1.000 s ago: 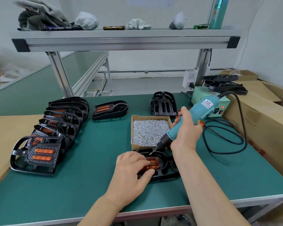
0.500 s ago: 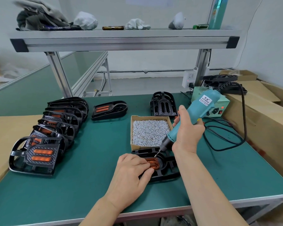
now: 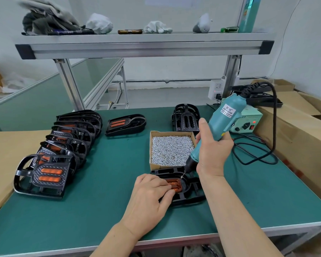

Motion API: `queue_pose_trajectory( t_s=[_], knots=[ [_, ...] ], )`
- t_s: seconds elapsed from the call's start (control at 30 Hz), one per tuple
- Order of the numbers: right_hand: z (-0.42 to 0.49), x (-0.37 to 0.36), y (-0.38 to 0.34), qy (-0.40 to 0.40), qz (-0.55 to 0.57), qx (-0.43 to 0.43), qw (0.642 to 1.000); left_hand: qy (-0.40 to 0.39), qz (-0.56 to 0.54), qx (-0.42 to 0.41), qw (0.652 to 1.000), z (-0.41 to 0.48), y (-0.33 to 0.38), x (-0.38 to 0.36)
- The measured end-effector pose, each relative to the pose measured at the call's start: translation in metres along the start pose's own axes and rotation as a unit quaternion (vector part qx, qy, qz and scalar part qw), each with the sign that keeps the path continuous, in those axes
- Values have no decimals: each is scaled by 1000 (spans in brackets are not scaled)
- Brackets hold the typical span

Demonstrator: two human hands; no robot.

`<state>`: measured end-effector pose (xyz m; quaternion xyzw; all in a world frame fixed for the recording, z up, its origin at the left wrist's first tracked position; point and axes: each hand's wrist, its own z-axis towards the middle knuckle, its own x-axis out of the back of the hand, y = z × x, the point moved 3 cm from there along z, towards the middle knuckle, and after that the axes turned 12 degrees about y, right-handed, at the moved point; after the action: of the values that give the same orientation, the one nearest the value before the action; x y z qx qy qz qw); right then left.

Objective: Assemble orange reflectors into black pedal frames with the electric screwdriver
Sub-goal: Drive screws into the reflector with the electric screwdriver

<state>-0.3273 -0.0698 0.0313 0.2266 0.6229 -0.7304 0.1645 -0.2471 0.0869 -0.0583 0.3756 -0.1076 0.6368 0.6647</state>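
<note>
Lower centre, on the desk (image 3: 109, 210): left hand (image 3: 148, 197) grips black pedal frame (image 3: 191, 197), fingers pressing orange reflector (image 3: 175, 184); right hand (image 3: 211, 151) wraps electric screwdriver (image 3: 222, 123), bit at the frame; judged fastening step, next calls for driving squarely down.

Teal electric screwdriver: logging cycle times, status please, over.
Right hand grips teal electric screwdriver, bit tip inside black plastic pedal frame. Left hand pinches that frame, fingers on ribbed orange reflector. Nothing blocking; cardboard screw box just behind.

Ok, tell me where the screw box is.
In the head view, the cardboard screw box sits mid-table, just behind the pedal frame being worked on, left of the right hand.
</note>
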Motion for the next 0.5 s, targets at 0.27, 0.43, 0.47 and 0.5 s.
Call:
queue_pose_trajectory(
  t_s=[0.27, 0.43, 0.47, 0.5],
  knots=[
    [-6, 1, 2, -32, -23, 12, 999, 7, 3, 0, 1000, 1, 1, 1],
    [-8, 1, 4, -36, -31, 20, 999, 3, 4, 2, 1000, 0, 3, 2],
    [-9, 0, 5, -37, -35, 20, 999, 2, 4, 2, 1000, 0, 3, 2],
    [-9, 0, 6, -39, -38, 19, 998, 2, 5, 1, 1000, 0, 3, 2]
  ],
)
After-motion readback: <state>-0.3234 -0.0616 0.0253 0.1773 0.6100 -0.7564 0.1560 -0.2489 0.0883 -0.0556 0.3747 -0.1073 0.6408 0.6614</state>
